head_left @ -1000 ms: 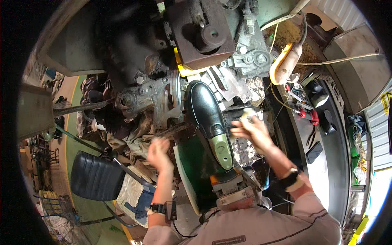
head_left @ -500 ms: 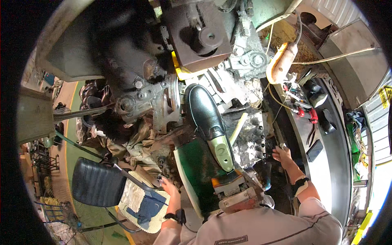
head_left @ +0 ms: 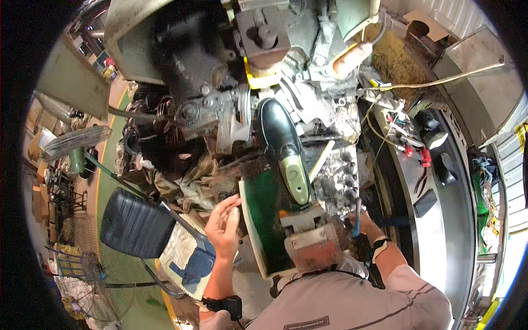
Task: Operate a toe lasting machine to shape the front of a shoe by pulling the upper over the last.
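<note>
A black leather shoe (head_left: 279,127) sits toe-away on a pale green shoe last (head_left: 296,179), held in the machine in front of me. My left hand (head_left: 224,224) is raised beside the near left edge of a green panel (head_left: 261,220) with a pale border. Its fingers stretch upward, loosely curved, and I see nothing in them. My right hand (head_left: 363,224) is at the right side of the machine, by a slim blue handle-like part (head_left: 357,220). Its fingers are partly hidden, so whether they grip that part is unclear.
A lamp (head_left: 352,59) lights the metal machine parts beyond the shoe. On the right, a long bench (head_left: 440,236) carries red-handled tools (head_left: 418,154) and a dark flat object (head_left: 424,203). A black-backed chair (head_left: 136,223) stands left, near a wire fan guard (head_left: 102,280).
My left hand has risen toward the green panel, its fingers opening out. My right hand has moved down and left to the blue part. The view has shifted slightly.
</note>
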A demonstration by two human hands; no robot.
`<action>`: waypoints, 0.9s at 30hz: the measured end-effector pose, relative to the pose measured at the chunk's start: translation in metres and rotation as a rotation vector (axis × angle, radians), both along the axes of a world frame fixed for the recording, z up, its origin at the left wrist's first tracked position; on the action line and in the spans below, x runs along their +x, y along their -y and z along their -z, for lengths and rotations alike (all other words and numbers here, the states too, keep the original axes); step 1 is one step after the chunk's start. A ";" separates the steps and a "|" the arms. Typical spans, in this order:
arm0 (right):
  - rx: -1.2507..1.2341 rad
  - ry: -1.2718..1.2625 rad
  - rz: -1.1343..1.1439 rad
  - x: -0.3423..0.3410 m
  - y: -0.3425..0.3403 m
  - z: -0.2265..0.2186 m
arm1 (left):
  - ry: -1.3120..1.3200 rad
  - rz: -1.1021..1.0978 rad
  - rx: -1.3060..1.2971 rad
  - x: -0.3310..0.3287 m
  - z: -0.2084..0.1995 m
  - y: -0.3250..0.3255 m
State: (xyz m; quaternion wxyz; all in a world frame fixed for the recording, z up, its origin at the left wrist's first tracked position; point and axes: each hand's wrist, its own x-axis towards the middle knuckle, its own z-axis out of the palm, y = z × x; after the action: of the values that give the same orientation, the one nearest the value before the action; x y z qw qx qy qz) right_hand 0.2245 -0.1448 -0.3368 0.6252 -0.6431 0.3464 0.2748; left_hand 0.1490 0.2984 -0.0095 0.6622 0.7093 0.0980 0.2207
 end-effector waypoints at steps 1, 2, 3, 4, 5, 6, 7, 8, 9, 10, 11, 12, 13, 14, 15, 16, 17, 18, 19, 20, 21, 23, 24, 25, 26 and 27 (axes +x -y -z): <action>-0.044 0.006 -0.089 0.007 -0.014 -0.040 | 0.198 0.148 0.140 0.001 -0.039 0.016; -0.089 0.021 -0.162 0.000 -0.020 -0.087 | 0.406 0.315 0.273 -0.002 -0.081 0.035; -0.138 0.023 -0.102 -0.028 0.095 -0.021 | 0.575 0.638 0.129 0.003 -0.125 0.057; 0.797 0.138 0.158 -0.013 0.165 0.012 | 0.756 0.837 0.157 0.010 -0.168 0.063; 0.850 0.060 0.135 -0.017 0.117 -0.008 | 0.737 0.929 0.138 0.001 -0.176 0.081; -0.087 0.124 0.141 -0.004 0.027 -0.073 | 0.735 1.005 0.122 -0.010 -0.187 0.100; -0.084 0.149 0.201 -0.017 0.044 -0.093 | 0.890 0.857 -0.019 -0.017 -0.190 0.137; -0.063 0.198 0.223 -0.032 0.070 -0.090 | 1.031 0.707 -0.176 -0.023 -0.192 0.168; -0.057 0.220 0.235 -0.048 0.079 -0.099 | 1.040 0.741 -0.216 -0.023 -0.194 0.177; -0.057 0.244 0.255 -0.063 0.085 -0.108 | 1.017 0.838 -0.255 -0.022 -0.195 0.186; -0.046 0.245 0.294 -0.080 0.088 -0.113 | 0.988 0.925 -0.278 -0.024 -0.196 0.192; -0.026 0.254 0.320 -0.088 0.088 -0.119 | 1.000 0.947 -0.295 -0.030 -0.198 0.197; -0.111 0.229 0.311 -0.098 0.091 -0.124 | 0.958 0.980 -0.307 -0.034 -0.197 0.199; -0.078 0.266 0.292 -0.115 0.097 -0.132 | 0.915 1.013 -0.314 -0.036 -0.197 0.200; -0.075 0.306 0.306 -0.123 0.101 -0.141 | 0.929 1.237 -0.203 -0.019 -0.202 0.191; -0.077 0.326 0.330 -0.139 0.106 -0.145 | 0.926 1.273 -0.224 -0.020 -0.198 0.212; -0.081 0.322 0.369 -0.148 0.113 -0.149 | 0.931 1.262 -0.296 -0.025 -0.193 0.239; -0.064 0.361 0.411 -0.158 0.125 -0.155 | 0.934 1.252 -0.371 -0.032 -0.192 0.265; -0.046 0.405 0.458 -0.165 0.132 -0.160 | 1.008 1.452 -0.295 -0.017 -0.196 0.287; -0.011 0.449 0.498 -0.173 0.135 -0.162 | 1.008 1.501 -0.316 -0.014 -0.200 0.303; 0.090 0.476 0.515 -0.169 0.135 -0.168 | 0.841 1.627 -0.240 -0.012 -0.208 0.317; 0.358 0.478 0.604 -0.164 0.134 -0.201 | 0.712 1.732 -0.057 -0.010 -0.199 0.369; 0.538 0.477 0.649 -0.162 0.139 -0.216 | 0.911 1.589 0.020 -0.021 -0.168 0.402; 0.992 0.290 0.729 -0.167 0.159 -0.220 | 0.879 1.683 0.278 -0.014 -0.145 0.438; 1.180 0.564 0.501 -0.171 0.155 -0.230 | 0.827 1.719 0.429 -0.020 -0.101 0.475; 1.146 0.727 0.531 -0.180 0.151 -0.226 | 0.842 1.667 0.731 -0.030 -0.058 0.512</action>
State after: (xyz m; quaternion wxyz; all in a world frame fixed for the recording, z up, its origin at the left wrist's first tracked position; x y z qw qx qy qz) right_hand 0.0445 -0.2960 -0.1104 0.9850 -0.1594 0.0630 0.0210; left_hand 0.1185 -0.2136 0.0487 0.3277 0.5756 -0.7464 -0.0641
